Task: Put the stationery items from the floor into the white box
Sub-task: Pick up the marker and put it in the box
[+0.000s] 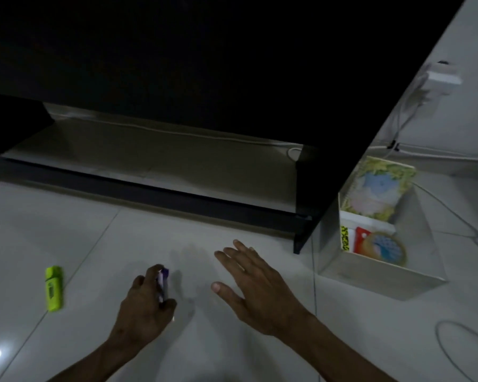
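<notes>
A small purple and white item point(162, 285) was gripped in the left hand point(144, 307), whose fingers were curled closed around it just above the pale tiled floor point(232, 354). Its label was too blurred to be read. The right hand point(255, 290) was held flat and empty, fingers spread wide, just right of the left hand. A lime-green highlighter point(54, 288) was lying on the floor to the near left, well apart from both hands; a small window on its barrel could be seen, but no writing could be made out. The white box point(381, 274) was standing at the right, beside a black desk panel point(329, 175). Held inside it were a floral spiral notebook point(375, 188), a round patterned item point(384, 248) and a yellow strip with black print point(345, 238), which was illegible.
</notes>
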